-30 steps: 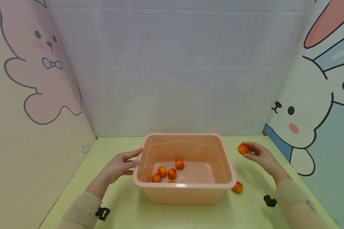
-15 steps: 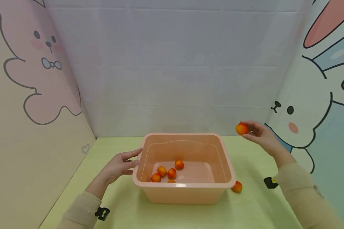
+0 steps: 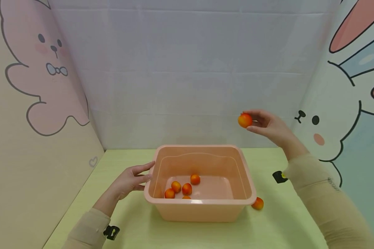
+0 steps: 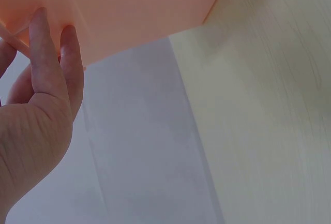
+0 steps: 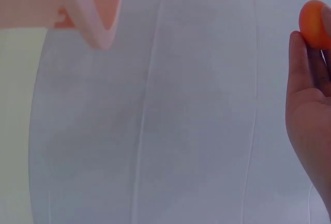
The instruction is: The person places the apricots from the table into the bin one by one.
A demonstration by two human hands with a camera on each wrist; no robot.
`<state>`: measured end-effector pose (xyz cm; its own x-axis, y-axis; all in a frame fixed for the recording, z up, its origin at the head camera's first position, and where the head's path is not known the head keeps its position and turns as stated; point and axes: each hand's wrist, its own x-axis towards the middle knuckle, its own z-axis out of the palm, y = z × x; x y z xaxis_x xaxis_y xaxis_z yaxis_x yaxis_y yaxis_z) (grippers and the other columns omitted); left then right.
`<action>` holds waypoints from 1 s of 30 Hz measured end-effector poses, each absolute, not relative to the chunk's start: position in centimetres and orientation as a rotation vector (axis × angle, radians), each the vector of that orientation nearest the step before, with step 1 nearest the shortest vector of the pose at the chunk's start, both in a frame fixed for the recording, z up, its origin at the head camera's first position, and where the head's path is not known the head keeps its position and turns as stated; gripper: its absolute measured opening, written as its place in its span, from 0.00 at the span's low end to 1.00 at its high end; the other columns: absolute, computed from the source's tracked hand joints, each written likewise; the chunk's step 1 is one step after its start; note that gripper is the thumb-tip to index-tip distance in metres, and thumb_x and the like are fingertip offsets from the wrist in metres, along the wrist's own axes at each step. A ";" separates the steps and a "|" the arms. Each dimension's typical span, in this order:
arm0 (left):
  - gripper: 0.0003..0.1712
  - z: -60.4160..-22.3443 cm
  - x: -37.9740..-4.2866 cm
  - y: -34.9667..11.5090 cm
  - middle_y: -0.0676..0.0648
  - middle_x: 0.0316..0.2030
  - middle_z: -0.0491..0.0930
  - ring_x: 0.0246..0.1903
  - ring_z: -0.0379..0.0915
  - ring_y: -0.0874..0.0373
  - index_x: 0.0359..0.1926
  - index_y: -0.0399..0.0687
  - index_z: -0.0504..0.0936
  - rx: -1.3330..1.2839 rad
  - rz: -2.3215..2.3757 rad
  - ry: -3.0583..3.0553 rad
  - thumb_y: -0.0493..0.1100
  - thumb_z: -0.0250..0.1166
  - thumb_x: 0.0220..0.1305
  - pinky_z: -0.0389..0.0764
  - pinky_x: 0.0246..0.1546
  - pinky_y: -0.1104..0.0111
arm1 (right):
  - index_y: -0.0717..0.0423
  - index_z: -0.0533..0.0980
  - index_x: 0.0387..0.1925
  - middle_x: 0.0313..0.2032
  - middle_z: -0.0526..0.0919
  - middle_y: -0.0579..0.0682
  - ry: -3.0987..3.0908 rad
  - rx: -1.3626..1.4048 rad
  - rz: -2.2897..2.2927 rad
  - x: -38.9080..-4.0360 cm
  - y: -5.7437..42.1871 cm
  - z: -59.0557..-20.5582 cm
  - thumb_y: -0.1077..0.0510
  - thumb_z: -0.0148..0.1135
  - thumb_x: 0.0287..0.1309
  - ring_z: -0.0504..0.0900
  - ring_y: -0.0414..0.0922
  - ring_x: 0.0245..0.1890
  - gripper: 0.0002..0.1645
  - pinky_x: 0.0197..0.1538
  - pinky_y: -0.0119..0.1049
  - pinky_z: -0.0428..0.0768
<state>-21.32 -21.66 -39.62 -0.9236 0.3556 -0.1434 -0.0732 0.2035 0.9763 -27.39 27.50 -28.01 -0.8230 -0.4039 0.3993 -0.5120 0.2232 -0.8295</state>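
Observation:
A small round orange-red fruit (image 3: 245,120), much like an apricot, is pinched between the thumb and fingertips of my right hand (image 3: 265,125). That hand is raised beyond the far right corner of a pink plastic tub (image 3: 202,211). In the right wrist view the same fruit (image 5: 313,25) shows at the right edge. My left hand (image 3: 131,180) rests against the tub's left rim and side with fairly straight fingers (image 4: 46,53). Inside the tub lie several similar fruits (image 3: 187,188), mostly toward its left. Its front wall partly hides one of them.
One more fruit (image 3: 258,203) lies on the pale green table (image 3: 127,224), partly behind the tub's front right corner. A white sheet (image 3: 187,79) hangs at the back. Side panels with cartoon animals (image 3: 43,103) flank the table.
My right hand has lifted the fruit well up from low over the table, then shifted left toward the tub. My left hand and the tub stay in place.

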 end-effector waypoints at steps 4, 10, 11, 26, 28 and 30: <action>0.37 -39.6 -21.3 -21.6 0.33 0.70 0.62 0.55 0.77 0.44 0.73 0.47 0.64 0.255 1.773 2.150 0.45 0.67 0.67 0.83 0.46 0.52 | 0.62 0.72 0.63 0.56 0.79 0.44 -2.324 0.996 1.709 -28.1 25.5 -27.3 0.71 0.63 0.62 0.80 0.39 0.53 0.28 0.53 0.29 0.79; 0.37 -39.5 -21.1 -21.6 0.33 0.70 0.62 0.56 0.77 0.44 0.73 0.46 0.63 0.256 1.778 2.149 0.44 0.67 0.67 0.83 0.46 0.51 | 0.66 0.71 0.63 0.57 0.78 0.48 -2.287 1.095 1.759 -28.8 22.3 -27.2 0.69 0.65 0.61 0.80 0.43 0.53 0.28 0.53 0.33 0.81; 0.37 -39.5 -21.1 -21.6 0.33 0.70 0.62 0.56 0.77 0.43 0.73 0.46 0.63 0.256 1.779 2.149 0.44 0.67 0.67 0.83 0.46 0.51 | 0.66 0.71 0.63 0.58 0.78 0.49 -2.301 1.098 1.762 -28.9 21.7 -27.2 0.69 0.65 0.61 0.80 0.44 0.54 0.28 0.53 0.34 0.81; 0.38 -39.8 -21.2 -21.6 0.34 0.71 0.61 0.55 0.77 0.45 0.74 0.46 0.63 0.291 1.784 2.128 0.43 0.66 0.67 0.83 0.46 0.52 | 0.62 0.72 0.63 0.59 0.76 0.57 -2.500 1.084 1.839 -30.4 15.4 -30.9 0.67 0.67 0.61 0.77 0.53 0.57 0.29 0.55 0.38 0.81; 0.38 -39.8 -21.2 -21.7 0.34 0.70 0.61 0.55 0.77 0.45 0.74 0.45 0.63 0.287 1.785 2.129 0.43 0.67 0.67 0.83 0.46 0.52 | 0.62 0.72 0.63 0.58 0.77 0.57 -2.525 1.100 1.822 -30.5 15.0 -31.5 0.66 0.67 0.61 0.76 0.54 0.56 0.29 0.54 0.37 0.81; 0.37 -39.9 -21.3 -21.7 0.34 0.70 0.62 0.55 0.77 0.46 0.73 0.45 0.63 0.279 1.787 2.129 0.43 0.67 0.67 0.83 0.46 0.52 | 0.62 0.72 0.63 0.56 0.78 0.57 -2.540 1.119 1.812 -30.6 14.6 -32.1 0.66 0.68 0.60 0.76 0.55 0.55 0.29 0.54 0.36 0.80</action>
<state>-21.26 -21.66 -39.89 -0.9208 0.3656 -0.1361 -0.0707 0.1868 0.9799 -30.63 14.63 -32.11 -0.7589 -0.6076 0.2345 -0.4195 0.1807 -0.8896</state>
